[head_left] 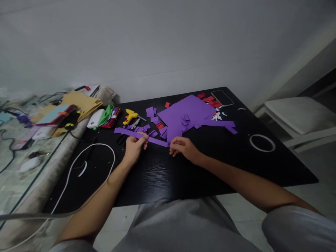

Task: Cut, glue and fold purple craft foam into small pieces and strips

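A long purple paper strip (156,141) slants across the near side of the paper pile, above the black table. My left hand (134,146) pinches it near its middle, thumb on top. At the strip's right end, the fingers of my right hand (183,148) are curled and pressed together on its tip. Just beyond my hands lies a large purple sheet (175,111), with small cut purple pieces (186,119) on and around it. Scissors (135,124) rest beside a yellow glue gun (129,116) past my left hand.
Red scraps (212,101) and white scraps (216,117) lie by a phone (222,98) at the back right. A white ring (262,143) sits on the right. A pale cable (68,175) loops over the left side, near stacked coloured paper (107,116). A white chair (296,115) stands right.
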A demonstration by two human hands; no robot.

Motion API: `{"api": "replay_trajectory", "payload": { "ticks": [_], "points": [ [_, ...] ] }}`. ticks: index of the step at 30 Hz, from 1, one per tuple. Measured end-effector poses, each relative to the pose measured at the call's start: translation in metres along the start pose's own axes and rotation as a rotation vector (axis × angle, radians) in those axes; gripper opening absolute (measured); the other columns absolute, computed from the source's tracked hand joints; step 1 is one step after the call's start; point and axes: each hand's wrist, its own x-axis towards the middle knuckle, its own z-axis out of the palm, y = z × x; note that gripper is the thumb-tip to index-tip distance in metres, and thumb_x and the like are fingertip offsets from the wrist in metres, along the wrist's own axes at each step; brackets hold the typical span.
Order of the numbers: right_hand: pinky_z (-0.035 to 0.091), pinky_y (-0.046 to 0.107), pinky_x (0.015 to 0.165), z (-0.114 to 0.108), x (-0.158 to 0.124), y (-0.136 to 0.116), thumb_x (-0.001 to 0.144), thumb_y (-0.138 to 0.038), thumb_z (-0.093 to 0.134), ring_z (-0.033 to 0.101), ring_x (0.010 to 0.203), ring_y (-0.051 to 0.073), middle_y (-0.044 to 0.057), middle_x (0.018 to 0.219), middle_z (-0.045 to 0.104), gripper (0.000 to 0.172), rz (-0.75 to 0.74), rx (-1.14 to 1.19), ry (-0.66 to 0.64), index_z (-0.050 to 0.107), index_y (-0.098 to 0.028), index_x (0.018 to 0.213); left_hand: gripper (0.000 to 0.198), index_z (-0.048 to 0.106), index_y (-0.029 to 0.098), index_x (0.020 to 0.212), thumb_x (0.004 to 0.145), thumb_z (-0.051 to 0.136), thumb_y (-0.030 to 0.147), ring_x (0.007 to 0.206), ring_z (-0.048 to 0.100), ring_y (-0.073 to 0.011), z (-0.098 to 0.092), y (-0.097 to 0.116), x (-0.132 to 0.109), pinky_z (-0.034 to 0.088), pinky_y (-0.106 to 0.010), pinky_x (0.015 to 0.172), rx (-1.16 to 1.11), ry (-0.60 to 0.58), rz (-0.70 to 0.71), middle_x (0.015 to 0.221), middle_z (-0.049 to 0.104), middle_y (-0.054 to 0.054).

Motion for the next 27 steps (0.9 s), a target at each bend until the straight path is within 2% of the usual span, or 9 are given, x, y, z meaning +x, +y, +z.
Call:
{"api": "replay_trajectory", "payload": {
  "ticks": [2, 5, 8, 12, 16, 22, 27],
  "points": [
    [0.055, 0.027, 0.058, 0.0, 0.0, 0.0, 0.074, -0.032, 0.072, 0.066, 0.063, 0.015, 0.001, 0.069, 0.067, 0.019, -0.016, 0.018, 0.033, 0.06, -0.017, 0.073, 0.016, 0.064, 0.014, 0.069, 0.076, 0.073, 0.026, 0.042, 0.048, -0.0071, 0.0, 0.0, 0.0, 0.036, -0.02, 0.04, 0.022, -0.027, -0.011, 0.056, 0.056, 0.002],
    [0.055, 0.029, 0.063, 0.002, -0.002, -0.001, 0.076, -0.036, 0.073, 0.065, 0.068, 0.016, 0.002, 0.076, 0.068, 0.021, -0.073, -0.039, 0.054, 0.065, -0.018, 0.08, 0.019, 0.065, 0.013, 0.071, 0.076, 0.074, 0.028, 0.042, 0.049, -0.0075, 0.005, -0.001, -0.006, 0.038, -0.019, 0.041, 0.072, -0.132, -0.048, 0.055, 0.057, 0.002],
    [0.055, 0.03, 0.071, 0.006, -0.005, 0.0, 0.076, -0.038, 0.075, 0.066, 0.073, 0.017, 0.003, 0.079, 0.071, 0.024, -0.114, -0.145, -0.025, 0.069, -0.017, 0.085, 0.023, 0.066, 0.013, 0.073, 0.075, 0.077, 0.033, 0.043, 0.052, -0.0085, 0.013, -0.002, -0.013, 0.041, -0.02, 0.042, 0.118, -0.257, -0.103, 0.056, 0.061, 0.001],
    [0.053, 0.03, 0.065, 0.008, -0.008, 0.003, 0.079, -0.04, 0.073, 0.064, 0.064, 0.016, 0.003, 0.07, 0.069, 0.024, -0.073, -0.169, -0.134, 0.068, -0.017, 0.08, 0.027, 0.068, 0.013, 0.073, 0.073, 0.08, 0.037, 0.044, 0.053, -0.0098, 0.021, -0.001, -0.02, 0.043, -0.021, 0.043, 0.134, -0.33, -0.143, 0.057, 0.063, -0.001],
    [0.052, 0.029, 0.063, 0.006, -0.007, 0.001, 0.079, -0.037, 0.072, 0.063, 0.062, 0.015, 0.002, 0.068, 0.069, 0.021, -0.087, -0.199, -0.124, 0.068, -0.017, 0.077, 0.025, 0.068, 0.013, 0.071, 0.074, 0.079, 0.036, 0.044, 0.052, -0.0093, 0.015, 0.002, -0.015, 0.043, -0.021, 0.044, 0.105, -0.298, -0.111, 0.057, 0.062, 0.0],
    [0.05, 0.026, 0.058, 0.006, -0.006, -0.004, 0.079, -0.034, 0.07, 0.061, 0.059, 0.013, 0.002, 0.065, 0.068, 0.019, -0.101, -0.221, -0.065, 0.067, -0.016, 0.075, 0.023, 0.066, 0.013, 0.069, 0.076, 0.078, 0.032, 0.044, 0.05, -0.0086, -0.005, 0.0, 0.002, 0.04, -0.022, 0.045, 0.071, -0.17, -0.057, 0.056, 0.06, 0.001],
    [0.049, 0.025, 0.057, 0.005, -0.005, -0.004, 0.079, -0.035, 0.069, 0.06, 0.058, 0.013, 0.001, 0.064, 0.067, 0.019, -0.107, -0.22, -0.038, 0.067, -0.016, 0.074, 0.018, 0.069, 0.014, 0.073, 0.077, 0.077, 0.029, 0.044, 0.049, -0.008, -0.013, 0.003, 0.01, 0.039, -0.021, 0.046, 0.028, -0.077, -0.02, 0.055, 0.059, 0.002]
  ]
}}
